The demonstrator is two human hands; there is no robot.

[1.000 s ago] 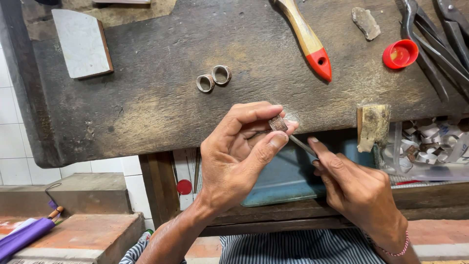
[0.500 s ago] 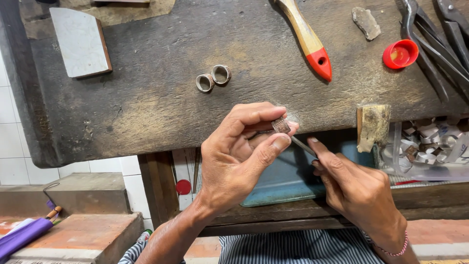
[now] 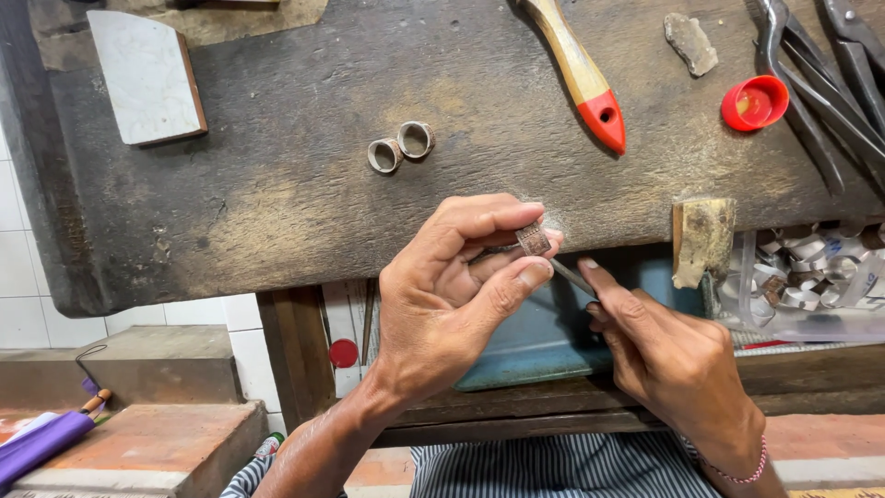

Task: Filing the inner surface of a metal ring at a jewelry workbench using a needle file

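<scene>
At the worn wooden bench's (image 3: 277, 212) near edge, the left hand (image 3: 442, 304) pinches a small dull metal ring (image 3: 533, 240) between fingertips and thumb. From four o'clock, the right hand (image 3: 678, 360) clasps a thin steel file (image 3: 572, 275) whose tip meets the ring. Two rough matching ring blanks (image 3: 401, 148) lie touching at eleven o'clock, well apart.

Left hand (image 3: 452, 295) raised palm-up, thumb and fingers curled in a pinch grip at the fingertips; right hand (image 3: 673, 355) angled inward, index finger extended, also pinching.
</scene>
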